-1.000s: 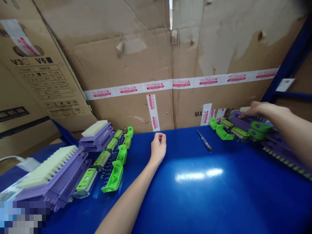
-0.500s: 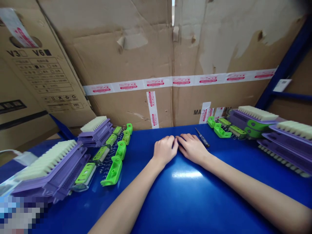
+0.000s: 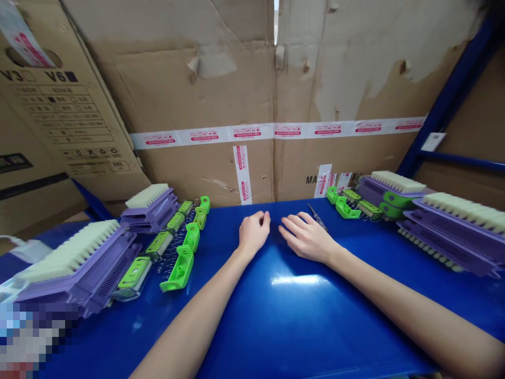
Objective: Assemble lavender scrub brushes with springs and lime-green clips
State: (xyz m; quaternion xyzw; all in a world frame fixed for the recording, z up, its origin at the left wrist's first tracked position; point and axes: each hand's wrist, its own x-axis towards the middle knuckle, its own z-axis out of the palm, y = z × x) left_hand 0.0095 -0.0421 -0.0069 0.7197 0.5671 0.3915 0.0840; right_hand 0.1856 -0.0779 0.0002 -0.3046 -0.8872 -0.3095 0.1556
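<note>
My left hand [image 3: 253,231] rests on the blue table with its fingers curled into a loose fist, thumb uppermost; nothing shows in it. To its right my right hand [image 3: 305,237] lies palm down, fingers stretched out and slightly apart, holding nothing. A gap separates the two hands. Just beyond the right hand lies a slim screwdriver [image 3: 316,217], partly hidden by that hand. Left of my left hand are bright green plastic brackets [image 3: 182,268] and a row of small metal springs [image 3: 172,258]. Beside these sit green-topped clear plastic pieces [image 3: 134,276].
Purple plastic parts with pale bristle brushes [image 3: 74,252] are stacked at the left; similar purple brush parts [image 3: 453,226] stand at the right. More green brackets [image 3: 347,209] lie at the back right. Taped cardboard [image 3: 197,173] walls the back. A white plug [image 3: 31,250] sits far left.
My hands have come apart: their fingertips were together and now a gap lies between them. The left hand has moved left and curled up; the view has shifted slightly right.
</note>
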